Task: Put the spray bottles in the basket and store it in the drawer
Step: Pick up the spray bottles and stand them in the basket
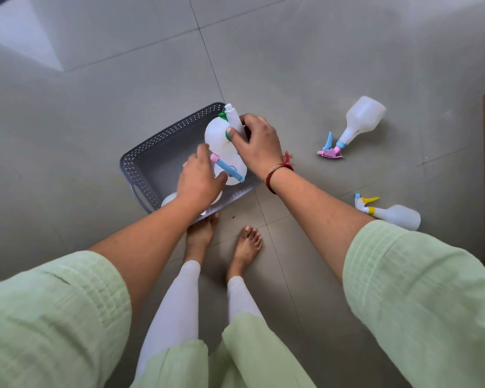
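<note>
Grey tiled floor [305, 65] under basket [140, 166], two loose bottles [361, 119].

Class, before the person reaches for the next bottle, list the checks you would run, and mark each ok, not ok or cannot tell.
1. Basket on the floor within reach: ok.
2. Green-capped bottle released by right hand: not ok.
3. Left hand free: cannot tell.
4. Pink-nozzle bottle collected: not ok, lies on the floor.
5. Yellow-trigger bottle collected: not ok.
6. Drawer in sight: not ok.
</note>
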`<state>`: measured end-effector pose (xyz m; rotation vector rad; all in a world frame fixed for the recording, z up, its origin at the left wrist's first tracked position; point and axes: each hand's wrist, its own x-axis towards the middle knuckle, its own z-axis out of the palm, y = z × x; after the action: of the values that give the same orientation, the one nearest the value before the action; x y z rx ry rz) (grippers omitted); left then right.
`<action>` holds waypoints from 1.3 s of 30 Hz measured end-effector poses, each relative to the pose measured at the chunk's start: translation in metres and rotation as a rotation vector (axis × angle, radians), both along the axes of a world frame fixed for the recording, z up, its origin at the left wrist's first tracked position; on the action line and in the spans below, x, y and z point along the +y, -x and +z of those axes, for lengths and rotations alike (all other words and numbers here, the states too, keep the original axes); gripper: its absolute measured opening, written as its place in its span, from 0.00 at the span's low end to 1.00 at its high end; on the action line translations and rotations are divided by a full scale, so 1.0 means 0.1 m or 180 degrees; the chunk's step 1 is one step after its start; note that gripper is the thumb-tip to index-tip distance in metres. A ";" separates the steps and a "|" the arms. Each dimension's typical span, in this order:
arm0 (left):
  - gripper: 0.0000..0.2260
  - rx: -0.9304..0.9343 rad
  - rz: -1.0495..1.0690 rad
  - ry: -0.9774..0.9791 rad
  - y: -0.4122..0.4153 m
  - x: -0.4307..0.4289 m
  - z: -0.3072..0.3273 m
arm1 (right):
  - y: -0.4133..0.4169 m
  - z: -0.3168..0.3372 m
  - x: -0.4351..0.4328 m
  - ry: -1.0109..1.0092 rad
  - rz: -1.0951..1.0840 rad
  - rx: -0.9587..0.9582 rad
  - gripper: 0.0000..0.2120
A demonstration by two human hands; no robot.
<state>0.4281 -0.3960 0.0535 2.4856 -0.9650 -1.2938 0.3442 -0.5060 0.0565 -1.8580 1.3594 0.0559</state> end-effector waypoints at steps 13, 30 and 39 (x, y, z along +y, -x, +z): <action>0.14 0.0178 -0.0020 -0.0160 -0.24 0.08 -0.09 | -0.29 -0.41 0.03 -0.0126 0.0541 0.0669 0.14; 0.13 0.0225 0.0004 0.0212 -0.33 0.09 -0.09 | -0.22 -0.53 0.15 -0.0401 0.0076 0.0573 0.15; 0.19 0.0179 0.0125 0.1521 0.31 -0.32 0.23 | 0.80 -0.45 0.06 -0.0581 -0.1048 0.0536 0.18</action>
<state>0.3968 -0.4283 0.0765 2.0807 -1.0587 -0.9735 0.2637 -0.4995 0.0118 -1.4870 1.7019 0.1641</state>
